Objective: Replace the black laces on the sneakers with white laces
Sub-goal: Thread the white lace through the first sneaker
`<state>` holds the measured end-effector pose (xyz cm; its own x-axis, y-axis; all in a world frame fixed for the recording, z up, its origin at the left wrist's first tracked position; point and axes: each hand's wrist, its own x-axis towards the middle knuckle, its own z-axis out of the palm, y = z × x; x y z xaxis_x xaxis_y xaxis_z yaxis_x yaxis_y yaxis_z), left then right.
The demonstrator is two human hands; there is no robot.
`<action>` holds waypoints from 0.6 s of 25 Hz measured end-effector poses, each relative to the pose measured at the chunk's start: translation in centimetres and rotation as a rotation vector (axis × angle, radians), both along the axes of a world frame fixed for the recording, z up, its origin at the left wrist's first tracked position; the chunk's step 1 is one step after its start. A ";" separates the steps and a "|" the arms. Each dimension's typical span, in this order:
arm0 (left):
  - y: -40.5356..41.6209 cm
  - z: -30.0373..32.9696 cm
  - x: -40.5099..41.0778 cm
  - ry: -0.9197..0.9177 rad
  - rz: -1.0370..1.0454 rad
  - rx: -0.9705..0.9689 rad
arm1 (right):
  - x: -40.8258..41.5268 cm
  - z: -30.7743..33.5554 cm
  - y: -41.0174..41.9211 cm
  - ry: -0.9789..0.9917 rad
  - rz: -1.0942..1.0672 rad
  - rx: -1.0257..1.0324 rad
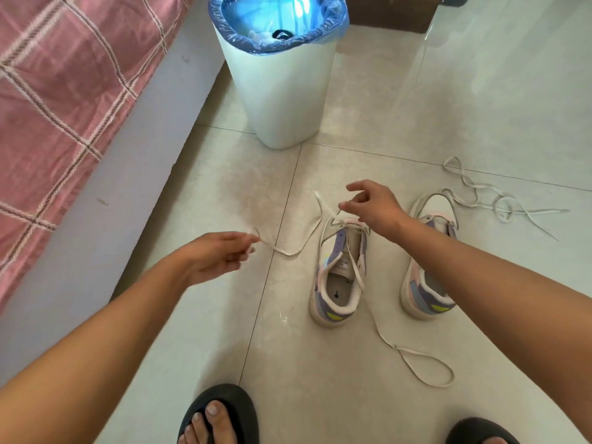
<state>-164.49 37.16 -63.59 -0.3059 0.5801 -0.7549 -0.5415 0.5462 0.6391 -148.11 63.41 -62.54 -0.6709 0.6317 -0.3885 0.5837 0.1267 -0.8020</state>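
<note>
Black slippers on my feet sit nearest. Beyond them, the left sneaker carries a white lace through its front eyelets. My left hand pinches one end out to the sneaker's left; my right hand pinches the lace above the toe. Right sneaker stands beside it, a second white lace loose beyond. Farther off, the white bin, blue-lined, holds something black and pale scraps.

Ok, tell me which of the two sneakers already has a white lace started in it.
The left sneaker, between the hands: a white lace runs through its toe-end eyelets. The right sneaker has no lace visibly threaded; the other white lace lies loose on the floor beyond it.
</note>
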 end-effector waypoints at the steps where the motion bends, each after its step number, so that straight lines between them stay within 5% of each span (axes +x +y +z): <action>1: 2.1 0.0 1.3 -0.030 0.039 0.057 | 0.4 -0.1 -0.2 -0.027 0.040 0.103; 5: 9.2 -0.5 6.3 0.017 0.178 0.103 | 2.1 -0.9 -1.1 -0.235 0.287 0.381; 15: 13.7 -2.1 9.3 0.323 0.256 0.023 | 2.6 -2.7 -2.6 -0.228 0.247 0.346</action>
